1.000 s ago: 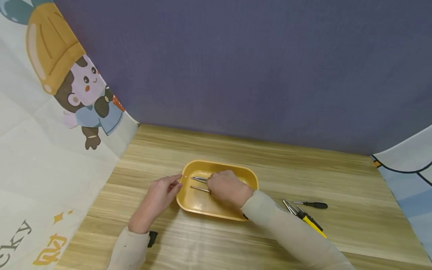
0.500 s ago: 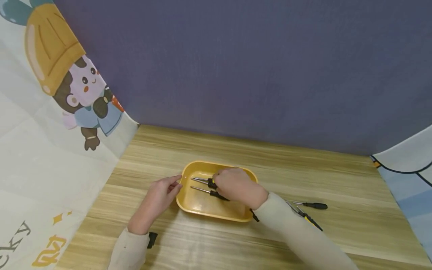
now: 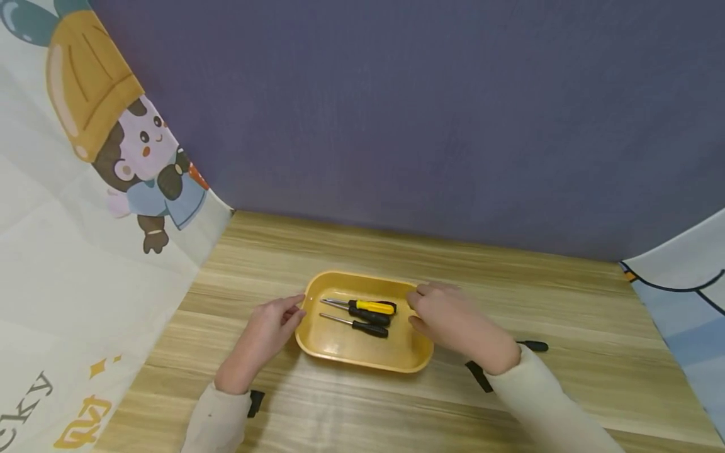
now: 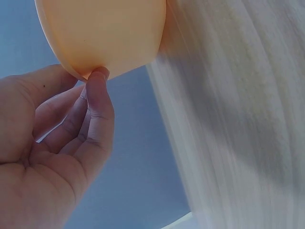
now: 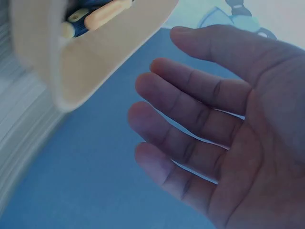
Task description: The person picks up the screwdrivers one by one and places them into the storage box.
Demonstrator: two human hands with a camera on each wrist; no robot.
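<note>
A yellow plastic tray (image 3: 345, 353) stands on the wooden table. Several screwdrivers lie side by side in it: a yellow-handled screwdriver (image 3: 375, 307) at the back and a black-handled screwdriver (image 3: 370, 329) at the front, shafts pointing left. My left hand (image 3: 269, 328) pinches the tray's left rim between thumb and finger, which the left wrist view shows closely. Over by the right end, my right hand (image 3: 455, 321) holds nothing. In the right wrist view its fingers (image 5: 157, 124) are loosely extended and apart from the tray rim.
On the table to the right lies a screwdriver with a black handle (image 3: 533, 346), partly behind the right sleeve (image 3: 552, 396). A dark blue wall (image 3: 396, 126) rises along the back edge. A printed white cloth (image 3: 51, 251) hangs at the left.
My right hand has let go of the screwdrivers and moved right out of the tray, uncovering their handles. The right sleeve now covers most tools on the right. My left hand keeps its place.
</note>
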